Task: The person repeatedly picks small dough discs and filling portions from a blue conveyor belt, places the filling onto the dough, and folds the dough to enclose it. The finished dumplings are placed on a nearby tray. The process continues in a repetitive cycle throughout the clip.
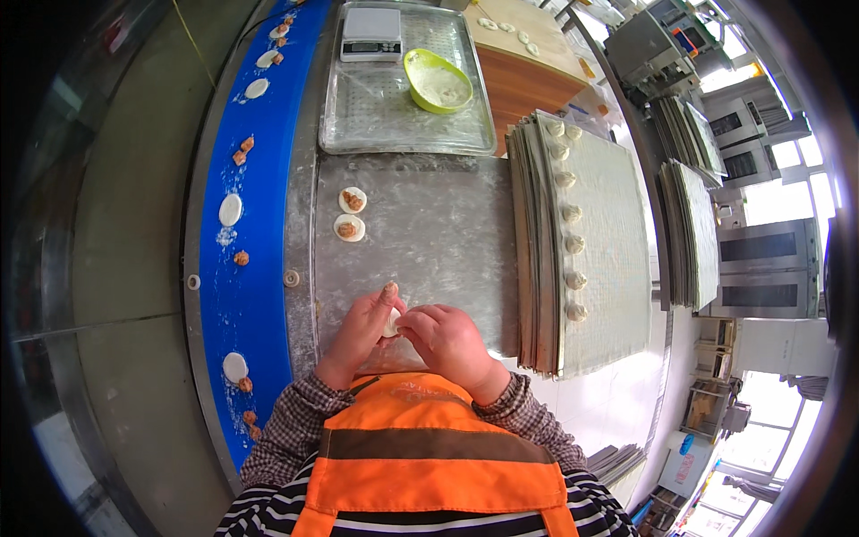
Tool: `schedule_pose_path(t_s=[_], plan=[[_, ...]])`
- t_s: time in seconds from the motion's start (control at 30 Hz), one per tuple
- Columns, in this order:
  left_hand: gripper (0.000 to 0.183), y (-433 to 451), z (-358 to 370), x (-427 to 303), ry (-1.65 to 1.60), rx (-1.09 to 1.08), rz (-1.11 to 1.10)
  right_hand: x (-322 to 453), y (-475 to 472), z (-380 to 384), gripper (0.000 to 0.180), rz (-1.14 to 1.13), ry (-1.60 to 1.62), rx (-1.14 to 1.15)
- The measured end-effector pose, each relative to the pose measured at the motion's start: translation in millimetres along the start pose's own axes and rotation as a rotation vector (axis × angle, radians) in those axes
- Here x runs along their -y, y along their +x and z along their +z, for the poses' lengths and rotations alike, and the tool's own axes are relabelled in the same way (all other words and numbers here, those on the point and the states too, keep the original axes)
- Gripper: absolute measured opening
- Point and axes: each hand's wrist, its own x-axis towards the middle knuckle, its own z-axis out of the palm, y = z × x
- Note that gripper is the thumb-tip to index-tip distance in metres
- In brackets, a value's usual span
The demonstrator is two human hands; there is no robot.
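Close in front of my apron, my left hand (366, 323) cups a small white dough bun (390, 325), its thumb pointing up. The fingertips of my right hand (448, 337) pinch the bun's edge from the other side. Fingers hide most of the dough, so its filling cannot be seen. Beyond my hands, on the floured metal worktop (429, 228), lie two flat dough rounds: a farther one (352, 200) and a nearer one (349, 228), each topped with brown filling. To the right, a row of several pleated buns (572, 213) sits along the edge of the top tray.
On the left runs a blue conveyor belt (262, 221) carrying dough rounds (230, 211) and filling lumps (241, 258). A metal tray (362, 127) at the back holds a digital scale (371, 33) and a green bowl of flour (439, 84). Stacked cloth-covered trays (611, 268) rise at right.
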Motion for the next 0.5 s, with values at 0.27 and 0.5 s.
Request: schedule_pose_path(t_s=[0.27,0.5], plan=[[0.055,45,23,31,-0.389,-0.03,-0.167,-11,-13,-69,0.043,0.586,0.27,-0.089],[0.068,88,122,-13,-0.287,0.0,-0.029,-47,-28,-97,0.053,0.299,0.061,-0.15]])
